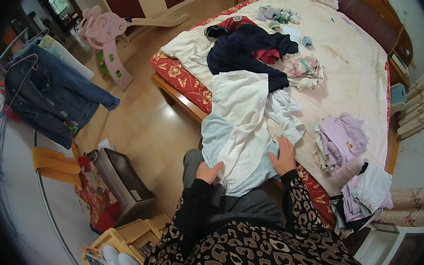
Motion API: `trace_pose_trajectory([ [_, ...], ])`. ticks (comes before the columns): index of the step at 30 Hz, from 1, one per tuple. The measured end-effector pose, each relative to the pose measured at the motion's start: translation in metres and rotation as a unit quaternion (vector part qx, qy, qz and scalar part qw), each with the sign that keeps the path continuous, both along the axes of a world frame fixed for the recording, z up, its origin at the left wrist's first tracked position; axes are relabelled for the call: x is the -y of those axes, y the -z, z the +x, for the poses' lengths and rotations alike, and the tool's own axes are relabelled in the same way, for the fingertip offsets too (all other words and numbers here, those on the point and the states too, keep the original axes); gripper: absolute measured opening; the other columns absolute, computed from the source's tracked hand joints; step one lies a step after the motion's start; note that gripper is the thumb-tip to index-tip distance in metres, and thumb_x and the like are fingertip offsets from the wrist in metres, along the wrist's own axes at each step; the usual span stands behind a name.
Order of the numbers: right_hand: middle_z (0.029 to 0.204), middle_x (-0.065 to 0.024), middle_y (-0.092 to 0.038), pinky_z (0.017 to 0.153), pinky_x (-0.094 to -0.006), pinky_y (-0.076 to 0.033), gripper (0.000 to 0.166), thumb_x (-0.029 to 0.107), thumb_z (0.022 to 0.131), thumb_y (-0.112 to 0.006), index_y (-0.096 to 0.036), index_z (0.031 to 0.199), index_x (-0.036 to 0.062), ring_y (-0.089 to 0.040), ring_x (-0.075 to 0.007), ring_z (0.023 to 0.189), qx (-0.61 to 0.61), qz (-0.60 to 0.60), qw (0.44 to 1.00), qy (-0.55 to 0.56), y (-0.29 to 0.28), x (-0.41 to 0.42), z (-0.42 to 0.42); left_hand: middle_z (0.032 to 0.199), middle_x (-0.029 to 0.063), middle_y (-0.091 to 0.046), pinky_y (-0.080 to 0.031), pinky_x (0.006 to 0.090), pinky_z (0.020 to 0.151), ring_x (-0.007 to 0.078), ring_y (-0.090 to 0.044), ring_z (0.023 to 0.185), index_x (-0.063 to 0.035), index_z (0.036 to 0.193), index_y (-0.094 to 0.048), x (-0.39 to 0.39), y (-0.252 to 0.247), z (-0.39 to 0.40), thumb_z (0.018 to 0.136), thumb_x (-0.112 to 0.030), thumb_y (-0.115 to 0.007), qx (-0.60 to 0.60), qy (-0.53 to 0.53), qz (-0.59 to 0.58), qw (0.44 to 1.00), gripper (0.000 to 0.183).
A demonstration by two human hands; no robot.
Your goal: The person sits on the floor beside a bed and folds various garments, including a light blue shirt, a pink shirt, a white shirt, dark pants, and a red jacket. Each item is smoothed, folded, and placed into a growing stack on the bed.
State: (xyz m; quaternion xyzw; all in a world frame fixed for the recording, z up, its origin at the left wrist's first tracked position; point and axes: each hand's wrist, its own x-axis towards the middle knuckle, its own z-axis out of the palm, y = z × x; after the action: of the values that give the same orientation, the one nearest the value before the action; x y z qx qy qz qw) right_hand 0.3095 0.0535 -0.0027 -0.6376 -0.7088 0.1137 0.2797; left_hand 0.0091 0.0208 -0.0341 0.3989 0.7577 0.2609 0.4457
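A white garment with light-blue parts hangs over the near edge of the bed and onto my lap. My left hand pinches its left edge between thumb and fingers. On the opposite edge rests my right hand, fingers apart, the thumb touching the light-blue cloth. Just beyond the right fingertips lies a crumpled white garment. The far end of the white and light-blue garment meets a navy garment with red parts.
Folded lilac clothes and another stack lie at right. Farther back are a patterned folded garment and several socks. At left are a rack with a denim jacket, a pink slide and yellow bins.
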Motion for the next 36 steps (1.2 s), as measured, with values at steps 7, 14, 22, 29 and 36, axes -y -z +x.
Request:
trace_pose_trajectory([
  [7,0.09,-0.0093,-0.06,0.089,-0.0445,-0.034,0.024,0.021,0.069,-0.069,-0.063,0.088,0.0083,-0.051,-0.0297,0.096,0.021,-0.087,0.996,0.023,0.01,-0.012,-0.003,0.091,0.0151,-0.065,-0.049,0.0342,0.073,0.0209,-0.063,0.079,0.008,0.096,-0.06,0.011,-0.013,-0.002,0.07,-0.01,-0.071,0.251,-0.221,0.051,0.941,0.033],
  [14,0.101,-0.0149,-0.055,0.09,-0.042,-0.039,0.033,0.01,0.071,-0.066,-0.056,0.102,0.0039,-0.049,-0.0333,0.102,-0.063,0.07,0.993,0.076,-0.002,0.015,0.003,0.112,0.0118,-0.06,-0.044,0.0395,0.092,0.0258,-0.058,0.102,0.0042,0.118,-0.052,0.009,-0.038,-0.019,0.083,-0.011,-0.059,0.551,-0.212,0.002,0.807,0.038],
  [22,0.067,-0.0064,-0.056,0.055,-0.0321,-0.046,0.021,0.018,0.083,-0.063,-0.055,0.077,0.0003,-0.057,-0.0184,0.058,-0.195,0.001,0.947,0.254,0.004,0.08,0.019,0.113,0.0108,-0.06,-0.048,0.0316,0.082,0.0242,-0.06,0.096,-0.0016,0.127,-0.046,-0.003,-0.091,0.049,0.081,-0.004,-0.06,0.34,0.005,0.17,0.925,0.048],
  [29,0.076,-0.0066,-0.06,0.047,-0.0303,-0.049,0.031,0.033,0.087,-0.059,-0.056,0.094,0.0027,-0.062,-0.0184,0.066,-0.515,-0.327,0.722,0.325,0.062,0.119,0.024,0.088,0.0139,-0.059,-0.047,0.0406,0.069,0.0323,-0.058,0.081,-0.0159,0.122,-0.054,0.017,-0.076,0.113,0.078,-0.017,-0.064,-0.144,0.515,0.197,0.822,0.045],
  [36,0.094,-0.0082,-0.061,0.069,-0.038,-0.049,0.03,0.026,0.089,-0.056,-0.054,0.11,0.0059,-0.059,-0.0241,0.082,-0.746,-0.275,0.563,0.225,0.061,0.119,0.02,0.09,0.0118,-0.057,-0.047,0.0349,0.076,0.0268,-0.058,0.085,-0.0119,0.117,-0.06,0.019,-0.086,0.082,0.08,-0.016,-0.065,0.076,0.436,0.173,0.88,0.037],
])
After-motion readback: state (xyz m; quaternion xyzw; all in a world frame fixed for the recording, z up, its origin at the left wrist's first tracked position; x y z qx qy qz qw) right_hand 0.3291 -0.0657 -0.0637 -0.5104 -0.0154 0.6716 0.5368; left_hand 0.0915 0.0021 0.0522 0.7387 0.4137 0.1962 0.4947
